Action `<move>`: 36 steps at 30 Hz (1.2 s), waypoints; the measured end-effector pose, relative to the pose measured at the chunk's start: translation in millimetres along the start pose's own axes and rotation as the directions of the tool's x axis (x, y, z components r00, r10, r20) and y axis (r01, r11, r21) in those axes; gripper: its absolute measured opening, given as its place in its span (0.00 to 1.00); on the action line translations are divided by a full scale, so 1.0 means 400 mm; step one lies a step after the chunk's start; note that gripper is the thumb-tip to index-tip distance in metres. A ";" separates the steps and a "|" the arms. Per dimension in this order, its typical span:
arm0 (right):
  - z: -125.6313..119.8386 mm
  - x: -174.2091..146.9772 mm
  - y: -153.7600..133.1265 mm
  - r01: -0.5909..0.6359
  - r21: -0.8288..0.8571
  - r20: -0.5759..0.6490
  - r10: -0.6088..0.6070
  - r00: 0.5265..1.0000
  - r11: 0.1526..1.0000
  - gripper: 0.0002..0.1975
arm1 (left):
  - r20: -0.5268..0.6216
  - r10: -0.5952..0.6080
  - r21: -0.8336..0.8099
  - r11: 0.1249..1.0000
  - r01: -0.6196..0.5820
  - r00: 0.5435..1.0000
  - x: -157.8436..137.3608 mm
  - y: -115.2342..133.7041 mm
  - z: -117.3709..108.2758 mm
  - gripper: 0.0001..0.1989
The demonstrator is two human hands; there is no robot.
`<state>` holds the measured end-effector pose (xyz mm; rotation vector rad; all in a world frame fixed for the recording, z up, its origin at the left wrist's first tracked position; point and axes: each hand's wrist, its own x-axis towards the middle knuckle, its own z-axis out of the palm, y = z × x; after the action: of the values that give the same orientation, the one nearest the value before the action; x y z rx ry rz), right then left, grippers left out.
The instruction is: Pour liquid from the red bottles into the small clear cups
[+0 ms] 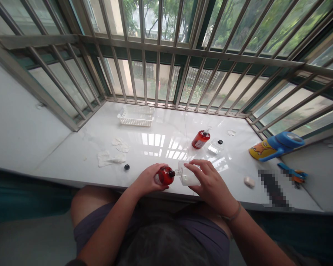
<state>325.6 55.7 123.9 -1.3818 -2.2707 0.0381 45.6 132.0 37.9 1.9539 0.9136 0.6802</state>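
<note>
My left hand (150, 179) is closed around a red bottle (165, 176) with a pale label and a dark neck. In my right hand (211, 181) is a clear bottle (189, 174), tipped on its side with its neck pointing left. The mouths of the two bottles meet, or nearly so, above the front edge of the white sill; whether liquid passes between them is too small to tell. A black cap (127, 167) lies on the sill to the left of my left hand.
Behind my hands stand a red pump bottle (201, 139) and a clear bottle with black cap (215, 147). A white basket (135, 116) sits near the window bars. Crumpled tissues (111, 159) lie left. At right are a blue-yellow flask (276, 146), a small beige object (249, 182) and a blurred dark patch.
</note>
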 end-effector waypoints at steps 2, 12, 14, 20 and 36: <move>0.000 0.000 -0.001 0.000 -0.003 0.002 0.000 1.000 1.000 0.40 | 0.000 0.002 -0.001 1.000 -0.002 1.000 0.000 -0.002 0.000 0.42; 0.001 0.004 -0.004 0.011 -0.013 -0.005 -0.011 1.000 1.000 0.39 | 0.005 -0.001 -0.008 1.000 0.001 1.000 0.001 -0.002 -0.001 0.41; 0.002 0.004 -0.004 0.015 -0.011 -0.011 -0.015 1.000 1.000 0.38 | 0.003 0.000 -0.004 1.000 0.000 1.000 0.001 -0.003 -0.001 0.42; 0.002 0.007 -0.006 0.012 -0.007 -0.006 -0.012 1.000 1.000 0.39 | 0.003 0.010 0.002 1.000 -0.010 1.000 0.002 -0.007 -0.001 0.41; -0.001 0.015 -0.012 0.041 -0.042 -0.008 -0.041 0.999 0.998 0.35 | 0.004 0.026 -0.001 1.000 -0.026 1.000 0.002 -0.009 -0.003 0.42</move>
<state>319.3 58.4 127.9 -1.3531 -2.3040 -0.0299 44.1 134.5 35.4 1.9682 0.8869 0.6917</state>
